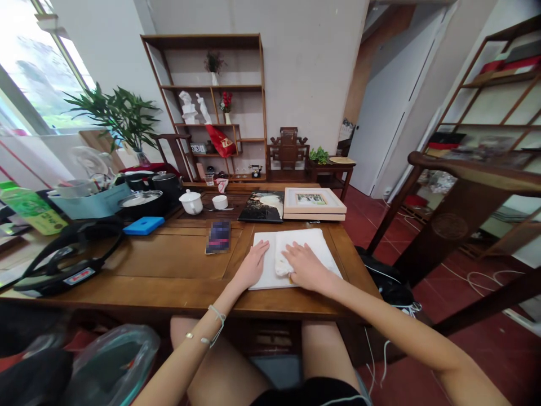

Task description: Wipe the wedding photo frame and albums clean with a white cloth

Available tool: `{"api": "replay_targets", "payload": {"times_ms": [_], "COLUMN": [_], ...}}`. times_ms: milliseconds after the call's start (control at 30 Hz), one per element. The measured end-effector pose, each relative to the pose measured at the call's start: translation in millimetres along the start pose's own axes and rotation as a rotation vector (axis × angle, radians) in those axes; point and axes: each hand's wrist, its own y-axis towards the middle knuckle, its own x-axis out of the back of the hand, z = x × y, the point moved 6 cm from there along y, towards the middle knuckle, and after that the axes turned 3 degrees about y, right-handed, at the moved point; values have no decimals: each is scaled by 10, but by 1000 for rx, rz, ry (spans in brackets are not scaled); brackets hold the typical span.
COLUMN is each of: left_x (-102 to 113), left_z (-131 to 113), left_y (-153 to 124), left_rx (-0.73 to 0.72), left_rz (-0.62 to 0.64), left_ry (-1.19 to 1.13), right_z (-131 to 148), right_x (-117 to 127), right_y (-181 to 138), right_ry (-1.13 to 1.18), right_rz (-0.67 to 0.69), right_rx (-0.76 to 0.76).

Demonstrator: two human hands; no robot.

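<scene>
Wooden bench [169, 276]: at nine o'clock, a blue caddy [87, 207] holds assorted items [99, 183]; at five, right grip [307, 265], spread wide, rests on white cloth [315, 242] over white panel [267, 276], left grip [253, 265] flat on its left edge.

A thin, pale cord bracelet [221, 319] loops round the left forearm [190, 351], below centre-left in the frame, with small metallic-looking beads [189, 335] beside it. Black shorts [308, 393] with narrow white piping [344, 399] show at the bottom edge.
</scene>
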Motion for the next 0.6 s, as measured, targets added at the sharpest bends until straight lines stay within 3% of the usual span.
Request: {"api": "replay_targets", "payload": {"times_ms": [100,200,300,467,600], "left_x": [-4,-22,-36,-51,-53], "left_z": [8,24,40,64,91], "left_y": [2,4,8,19,25], "left_rx": [-2,-8,-7,-20,-28], "left_rz": [-15,0,23,26,9], "left_ry": [-4,-7,-4,-1,-4], "right_z": [244,269,42,-413,-418], "right_x": [-1,28,81,133,101], "right_y": [-282,-374,-223,253,456], "right_ry": [-29,21,101,85,43], "right_rz": [-27,-28,-55,-161,-150], "right_rx": [67,134,131,-9,-40]}}
